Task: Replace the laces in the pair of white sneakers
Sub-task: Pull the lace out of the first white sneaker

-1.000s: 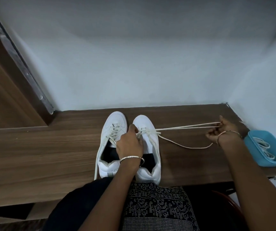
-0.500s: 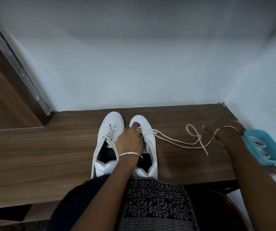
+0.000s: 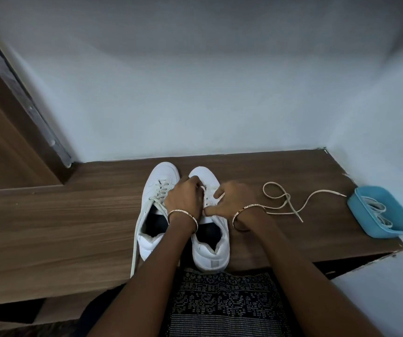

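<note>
Two white sneakers stand side by side on the wooden shelf (image 3: pixel 62 215), toes pointing away from me. The left sneaker (image 3: pixel 155 210) still carries its lace, one end trailing down its left side. Both my hands are on the right sneaker (image 3: pixel 211 244). My left hand (image 3: pixel 184 199) is curled over its eyelet area and my right hand (image 3: pixel 229 200) grips its tongue area from the right, thumb and fingers bent. A loose cream lace (image 3: pixel 290 203) lies curled on the shelf to the right of the right sneaker; its near end runs behind my right wrist.
A blue tray (image 3: pixel 363 210) holding white laces (image 3: pixel 375 210) sits at the shelf's right end against the wall. The shelf is boxed in by pale walls behind and to the right. A wooden panel rises at the left. My lap with patterned cloth lies below the shelf edge.
My right hand has let go of the pulled-out lace, which now lies slack on the shelf, and has come left onto the right sneaker. My left hand stays on that sneaker.
</note>
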### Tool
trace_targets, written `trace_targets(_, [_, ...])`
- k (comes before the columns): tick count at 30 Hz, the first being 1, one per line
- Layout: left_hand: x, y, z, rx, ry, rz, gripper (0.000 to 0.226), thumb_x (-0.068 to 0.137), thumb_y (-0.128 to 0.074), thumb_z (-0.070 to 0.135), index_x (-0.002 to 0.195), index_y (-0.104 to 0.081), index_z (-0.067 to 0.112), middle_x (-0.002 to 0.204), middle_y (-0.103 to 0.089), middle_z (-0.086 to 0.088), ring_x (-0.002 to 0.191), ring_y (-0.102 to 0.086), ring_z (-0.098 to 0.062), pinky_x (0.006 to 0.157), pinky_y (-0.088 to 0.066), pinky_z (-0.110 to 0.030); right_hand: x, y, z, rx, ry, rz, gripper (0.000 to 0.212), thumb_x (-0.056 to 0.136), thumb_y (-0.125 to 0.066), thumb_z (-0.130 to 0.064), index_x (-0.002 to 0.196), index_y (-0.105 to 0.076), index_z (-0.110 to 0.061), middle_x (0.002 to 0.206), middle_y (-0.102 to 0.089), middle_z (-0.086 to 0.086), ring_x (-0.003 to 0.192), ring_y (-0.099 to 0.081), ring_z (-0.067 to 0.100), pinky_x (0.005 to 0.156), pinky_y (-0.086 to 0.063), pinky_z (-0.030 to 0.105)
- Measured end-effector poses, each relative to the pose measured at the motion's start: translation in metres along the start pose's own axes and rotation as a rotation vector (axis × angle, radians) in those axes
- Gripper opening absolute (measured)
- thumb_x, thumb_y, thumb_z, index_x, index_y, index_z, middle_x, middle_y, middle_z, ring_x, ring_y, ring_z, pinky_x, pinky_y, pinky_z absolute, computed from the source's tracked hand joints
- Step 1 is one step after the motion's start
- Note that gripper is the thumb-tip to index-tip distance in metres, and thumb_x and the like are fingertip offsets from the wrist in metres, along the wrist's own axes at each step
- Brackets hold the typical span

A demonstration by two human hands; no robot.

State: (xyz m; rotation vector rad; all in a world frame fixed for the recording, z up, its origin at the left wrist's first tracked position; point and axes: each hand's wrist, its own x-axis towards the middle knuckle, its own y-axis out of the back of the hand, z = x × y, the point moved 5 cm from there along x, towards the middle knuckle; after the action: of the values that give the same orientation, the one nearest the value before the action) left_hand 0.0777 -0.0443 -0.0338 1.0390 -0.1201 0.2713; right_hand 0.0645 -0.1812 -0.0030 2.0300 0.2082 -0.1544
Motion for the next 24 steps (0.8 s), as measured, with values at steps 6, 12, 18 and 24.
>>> trace_targets(6, [0.000, 0.003, -0.009, -0.249, 0.087, 0.093, 0.015, 0.098, -0.047, 0.027, 0.092, -0.057, 0.018, 0.088, -0.065, -0.001, 0.084, -0.061, -0.027, 0.064, -0.038, -0.032, 0.001, -0.003, 0.001, -0.116, 0.007, 0.057, 0.030, 0.071, -0.077, -0.031, 0.078, -0.066, -0.004, 0.065, -0.059, 0.005, 0.079, -0.060, 0.031, 0.061, -0.041, 0.028])
trace_targets(12, [0.015, 0.033, -0.013, -0.695, 0.375, 0.278, 0.038, 0.100, -0.035, 0.040, 0.080, -0.053, 0.013, 0.077, -0.064, -0.007, 0.079, -0.060, -0.035, 0.071, -0.046, -0.038, 0.003, -0.013, 0.002, -0.084, -0.062, 0.116, 0.022, 0.080, -0.074, -0.027, 0.080, -0.063, -0.008, 0.076, -0.063, 0.008, 0.085, -0.060, 0.032, 0.066, -0.033, 0.026])
trace_targets(18, [0.030, 0.083, -0.033, -1.191, 0.489, 0.451, 0.034, 0.103, -0.033, 0.035, 0.077, -0.050, 0.023, 0.070, -0.066, -0.010, 0.055, -0.061, -0.026, 0.056, -0.053, -0.033, -0.004, -0.027, 0.005, 0.000, -0.151, 0.219, 0.030, 0.084, -0.070, -0.028, 0.106, -0.063, -0.009, 0.110, -0.065, 0.012, 0.106, -0.061, 0.033, 0.075, -0.042, 0.030])
trace_targets(24, [0.037, 0.155, -0.081, -1.497, 0.636, 0.664, 0.032, 0.105, -0.030, 0.020, 0.079, -0.046, 0.010, 0.064, -0.061, -0.013, 0.044, -0.058, -0.022, 0.053, -0.057, -0.034, -0.005, -0.028, 0.006, 0.042, -0.171, 0.222, 0.020, 0.082, -0.070, -0.029, 0.086, -0.063, -0.011, 0.098, -0.067, 0.012, 0.095, -0.065, 0.033, 0.066, -0.039, 0.028])
